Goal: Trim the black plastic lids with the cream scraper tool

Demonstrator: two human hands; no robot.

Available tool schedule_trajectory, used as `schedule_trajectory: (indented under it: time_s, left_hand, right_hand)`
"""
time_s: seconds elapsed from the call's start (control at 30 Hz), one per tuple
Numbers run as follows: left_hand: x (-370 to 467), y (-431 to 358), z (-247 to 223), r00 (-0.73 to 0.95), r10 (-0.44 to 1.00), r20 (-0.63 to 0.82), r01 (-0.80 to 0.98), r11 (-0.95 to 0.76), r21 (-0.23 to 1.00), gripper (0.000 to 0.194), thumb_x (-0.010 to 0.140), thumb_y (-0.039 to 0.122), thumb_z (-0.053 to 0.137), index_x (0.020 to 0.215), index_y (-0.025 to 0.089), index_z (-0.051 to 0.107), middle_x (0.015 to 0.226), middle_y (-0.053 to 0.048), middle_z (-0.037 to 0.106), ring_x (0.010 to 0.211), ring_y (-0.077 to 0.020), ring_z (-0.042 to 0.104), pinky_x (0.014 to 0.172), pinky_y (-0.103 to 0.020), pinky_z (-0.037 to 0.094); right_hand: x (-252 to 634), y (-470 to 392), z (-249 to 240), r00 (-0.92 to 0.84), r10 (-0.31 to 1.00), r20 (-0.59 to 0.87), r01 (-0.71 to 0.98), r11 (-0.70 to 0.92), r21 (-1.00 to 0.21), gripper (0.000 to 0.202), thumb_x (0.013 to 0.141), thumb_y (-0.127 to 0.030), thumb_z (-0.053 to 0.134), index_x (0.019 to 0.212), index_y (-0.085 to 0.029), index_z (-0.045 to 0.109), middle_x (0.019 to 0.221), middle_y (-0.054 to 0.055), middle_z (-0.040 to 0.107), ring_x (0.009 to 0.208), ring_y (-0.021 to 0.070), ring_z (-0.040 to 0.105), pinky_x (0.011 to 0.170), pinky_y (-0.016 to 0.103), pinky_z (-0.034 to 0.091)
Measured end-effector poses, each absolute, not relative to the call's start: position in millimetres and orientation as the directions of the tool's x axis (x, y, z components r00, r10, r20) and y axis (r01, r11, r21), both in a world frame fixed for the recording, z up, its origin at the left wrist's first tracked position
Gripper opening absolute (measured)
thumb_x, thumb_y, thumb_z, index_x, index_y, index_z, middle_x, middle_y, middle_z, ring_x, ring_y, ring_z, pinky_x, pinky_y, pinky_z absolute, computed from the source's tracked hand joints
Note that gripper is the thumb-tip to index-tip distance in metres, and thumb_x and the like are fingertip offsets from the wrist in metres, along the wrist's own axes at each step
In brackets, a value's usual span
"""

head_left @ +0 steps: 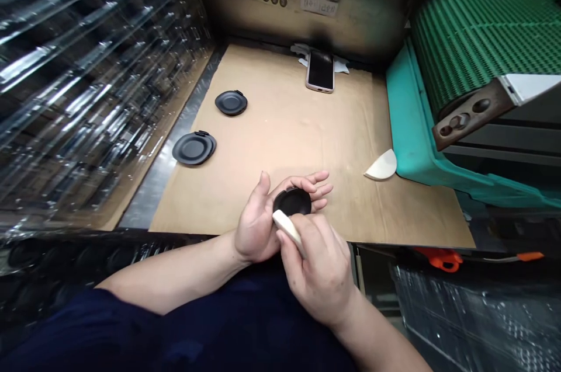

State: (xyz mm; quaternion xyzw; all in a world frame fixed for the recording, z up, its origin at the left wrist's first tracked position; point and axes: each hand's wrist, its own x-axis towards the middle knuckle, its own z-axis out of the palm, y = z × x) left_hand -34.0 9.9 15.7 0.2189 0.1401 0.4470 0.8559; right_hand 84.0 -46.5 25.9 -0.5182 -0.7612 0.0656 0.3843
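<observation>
A black round part [293,201] lies in my left hand [263,217], whose palm faces up with the fingers curled loosely under and beside the part. My right hand [319,261] pinches a white, wedge-like pad [287,228] between thumb and fingers. The pad's tip is at the lower left rim of the black part. Two similar black parts, one [231,103] farther back and one [194,148] nearer, rest on the brown sheet [280,127] to the left. A white half-round piece [382,166] lies on the sheet at the right.
At the back of the sheet is a phone [320,71]. A teal bin [412,132] and a green ribbed belt [486,33] stand at the right. Stacked clear plastic trays [87,80] fill the left side. An orange-handled tool [442,258] is below the right edge.
</observation>
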Motion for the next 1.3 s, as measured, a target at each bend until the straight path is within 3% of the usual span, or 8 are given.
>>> schedule_trajectory:
  time_s: [0.17, 0.37, 0.5, 0.7, 0.93, 1.07, 1.3]
  left_hand:
    - [-34, 11, 14, 0.611, 0.79, -0.05, -0.668, 0.549, 0.503, 0.069, 0.103, 0.062, 0.021, 0.107, 0.014, 0.069, 0.151, -0.017, 0.052, 0.148, -0.0352, 0.04, 0.125, -0.052, 0.022]
    - [-37, 14, 15, 0.655, 0.753, -0.055, -0.662, 0.608, 0.438, 0.076, 0.101, 0.066, 0.02, 0.11, 0.011, 0.071, 0.153, -0.02, 0.049, 0.147, -0.0376, 0.04, 0.123, -0.052, 0.028]
    - [-38, 15, 15, 0.664, 0.747, -0.03, -0.682, 0.621, 0.387, 0.08, 0.1, 0.069, 0.019, 0.114, 0.01, 0.071, 0.153, -0.02, 0.049, 0.146, -0.038, 0.042, 0.121, -0.05, 0.032]
    - [-39, 14, 13, 0.653, 0.758, -0.001, -0.689, 0.594, 0.416, 0.091, 0.098, 0.072, 0.009, 0.117, 0.009, 0.071, 0.15, -0.021, 0.052, 0.145, -0.0388, 0.043, 0.12, -0.052, 0.033]
    - [-38, 12, 14, 0.639, 0.769, 0.012, -0.672, 0.551, 0.495, 0.074, 0.099, 0.069, 0.027, 0.111, 0.011, 0.073, 0.146, -0.02, 0.057, 0.144, -0.0385, 0.044, 0.122, -0.053, 0.029]
    - [-37, 10, 12, 0.606, 0.796, 0.006, -0.665, 0.502, 0.553, 0.048, 0.101, 0.05, 0.043, 0.107, 0.013, 0.073, 0.145, -0.019, 0.058, 0.147, -0.0367, 0.041, 0.124, -0.052, 0.025]
    - [-36, 10, 9, 0.608, 0.793, 0.015, -0.686, 0.516, 0.512, 0.039, 0.102, 0.039, 0.043, 0.11, 0.013, 0.071, 0.144, -0.019, 0.058, 0.147, -0.0358, 0.041, 0.125, -0.054, 0.024]
  right_hand:
    - [88, -42, 27, -0.142, 0.812, 0.566, 0.748, 0.463, -0.475, 0.024, 0.095, -0.013, 0.06, 0.118, -0.012, 0.06, 0.09, 0.009, 0.066, 0.078, 0.0189, 0.064, 0.069, 0.033, 0.056]
    - [93, -53, 33, -0.36, 0.814, 0.456, 0.63, 0.572, -0.525, 0.024, 0.095, -0.01, 0.056, 0.117, -0.014, 0.063, 0.092, 0.009, 0.069, 0.081, 0.0193, 0.064, 0.069, 0.033, 0.055]
    - [106, -64, 32, -0.239, 0.838, 0.491, 0.641, 0.516, -0.568, 0.03, 0.09, -0.006, 0.063, 0.119, -0.015, 0.062, 0.095, 0.008, 0.07, 0.081, 0.0187, 0.064, 0.07, 0.034, 0.055]
    - [119, -68, 29, -0.104, 0.855, 0.508, 0.713, 0.42, -0.561, 0.029, 0.087, -0.004, 0.067, 0.113, -0.016, 0.063, 0.09, 0.006, 0.068, 0.076, 0.0167, 0.062, 0.067, 0.032, 0.052]
    - [104, -69, 26, -0.192, 0.839, 0.509, 0.748, 0.461, -0.477, 0.025, 0.087, -0.005, 0.067, 0.112, -0.011, 0.064, 0.088, 0.009, 0.069, 0.075, 0.0188, 0.062, 0.066, 0.034, 0.051]
    - [95, -68, 22, -0.279, 0.834, 0.477, 0.753, 0.498, -0.43, 0.024, 0.091, -0.008, 0.062, 0.115, -0.01, 0.063, 0.087, 0.009, 0.069, 0.072, 0.0186, 0.06, 0.064, 0.034, 0.049]
    - [101, -67, 20, -0.212, 0.831, 0.514, 0.759, 0.471, -0.449, 0.024, 0.09, -0.005, 0.063, 0.113, -0.011, 0.062, 0.086, 0.009, 0.069, 0.073, 0.0183, 0.06, 0.065, 0.033, 0.051]
